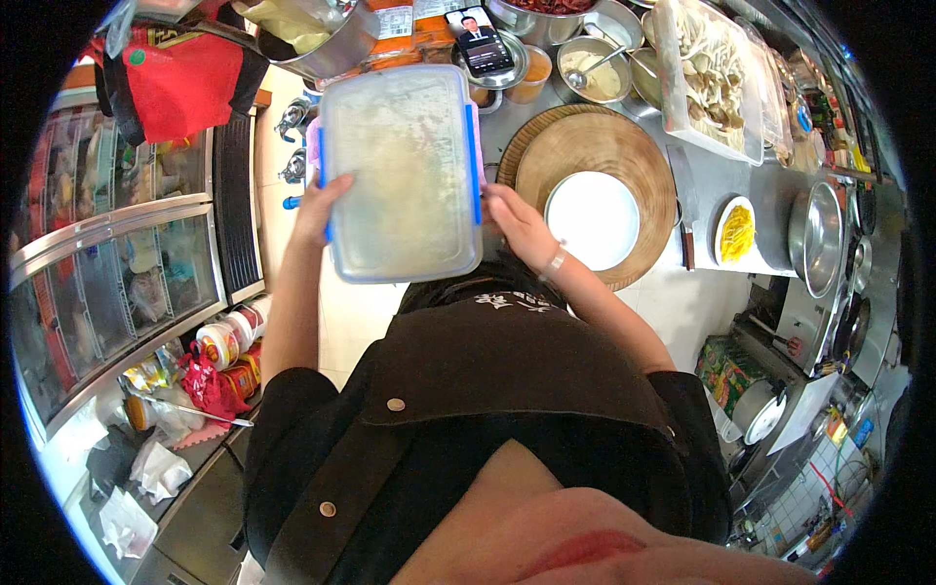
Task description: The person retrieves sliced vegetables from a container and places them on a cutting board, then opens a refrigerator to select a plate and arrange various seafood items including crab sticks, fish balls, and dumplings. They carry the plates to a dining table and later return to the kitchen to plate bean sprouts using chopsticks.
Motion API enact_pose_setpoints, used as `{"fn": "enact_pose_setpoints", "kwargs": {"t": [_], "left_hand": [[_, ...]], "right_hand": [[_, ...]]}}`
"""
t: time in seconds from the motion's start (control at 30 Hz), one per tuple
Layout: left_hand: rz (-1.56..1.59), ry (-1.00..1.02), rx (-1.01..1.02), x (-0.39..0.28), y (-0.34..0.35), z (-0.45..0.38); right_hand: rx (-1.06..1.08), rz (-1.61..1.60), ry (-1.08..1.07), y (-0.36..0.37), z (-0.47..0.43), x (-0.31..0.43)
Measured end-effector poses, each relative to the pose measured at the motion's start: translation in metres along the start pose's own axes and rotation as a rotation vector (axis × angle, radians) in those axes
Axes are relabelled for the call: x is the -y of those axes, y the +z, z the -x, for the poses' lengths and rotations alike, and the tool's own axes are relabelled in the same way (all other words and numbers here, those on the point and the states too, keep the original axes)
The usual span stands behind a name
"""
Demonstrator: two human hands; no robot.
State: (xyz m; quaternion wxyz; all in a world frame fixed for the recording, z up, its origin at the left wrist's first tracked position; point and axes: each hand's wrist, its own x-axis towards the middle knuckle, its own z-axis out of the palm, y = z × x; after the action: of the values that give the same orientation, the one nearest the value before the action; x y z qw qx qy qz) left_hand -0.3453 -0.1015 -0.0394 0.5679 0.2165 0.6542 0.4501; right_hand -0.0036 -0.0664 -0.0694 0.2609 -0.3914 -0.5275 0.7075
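A translucent plastic food container with blue side clips is held up in front of my body, its cloudy lid facing me. My left hand grips its left edge, thumb resting on the lid. On the opposite side, my right hand has its fingers at the right edge, by the lower end of the blue clip. The contents look pale and blurred through the lid. To the right, a round white dish sits on a round wooden chopping board.
A cleaver lies right of the board, beside a dish of yellow shreds. Behind stand a bowl with a ladle, a box of mushrooms and a phone. A glass-fronted fridge is at left.
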Motion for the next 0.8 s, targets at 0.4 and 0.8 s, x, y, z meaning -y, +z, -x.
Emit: {"fn": "enact_pose_setpoints", "kwargs": {"t": [0.4, 0.8], "left_hand": [[-0.188, 0.103, -0.116, 0.066, -0.004, 0.004], [-0.457, 0.349, -0.127, 0.065, -0.027, -0.001]], "right_hand": [[-0.457, 0.529, -0.026, 0.046, -0.044, -0.038], [-0.231, 0.42, 0.158, 0.05, -0.029, -0.049]]}}
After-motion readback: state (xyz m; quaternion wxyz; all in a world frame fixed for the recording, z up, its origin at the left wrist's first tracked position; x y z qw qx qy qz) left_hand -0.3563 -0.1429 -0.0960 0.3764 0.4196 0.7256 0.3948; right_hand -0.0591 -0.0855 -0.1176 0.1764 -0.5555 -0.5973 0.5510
